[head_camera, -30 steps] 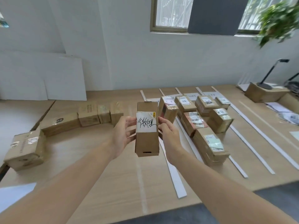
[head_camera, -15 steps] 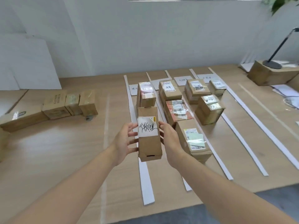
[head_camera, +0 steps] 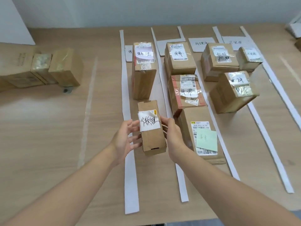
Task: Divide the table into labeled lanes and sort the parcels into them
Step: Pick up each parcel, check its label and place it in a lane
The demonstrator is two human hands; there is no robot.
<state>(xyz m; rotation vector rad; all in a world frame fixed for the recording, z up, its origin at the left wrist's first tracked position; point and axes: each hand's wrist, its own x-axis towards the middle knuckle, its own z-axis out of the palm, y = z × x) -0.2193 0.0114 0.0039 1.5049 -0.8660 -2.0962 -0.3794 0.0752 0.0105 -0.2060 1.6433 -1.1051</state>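
A small brown parcel (head_camera: 150,137) with a handwritten white label is held between both my hands, over the leftmost lane. My left hand (head_camera: 126,141) grips its left side and my right hand (head_camera: 172,137) its right side. White paper strips (head_camera: 126,98) divide the wooden table (head_camera: 48,128) into lanes, with white label cards (head_camera: 201,44) at their far ends. One tall parcel (head_camera: 143,74) stands in the leftmost lane. The second lane holds three parcels, the nearest one (head_camera: 202,136) carrying a green note. Further right sit three more parcels (head_camera: 232,92).
A row of unsorted parcels (head_camera: 65,69) lies at the far left of the table. A faint pale line (head_camera: 88,108) runs down the table left of the lanes. The table's front edge is near the bottom of the view. A white wall stands behind.
The view has tilted down and moved closer to the lanes. The parcel in my hands has come lower, over the near part of the leftmost lane.
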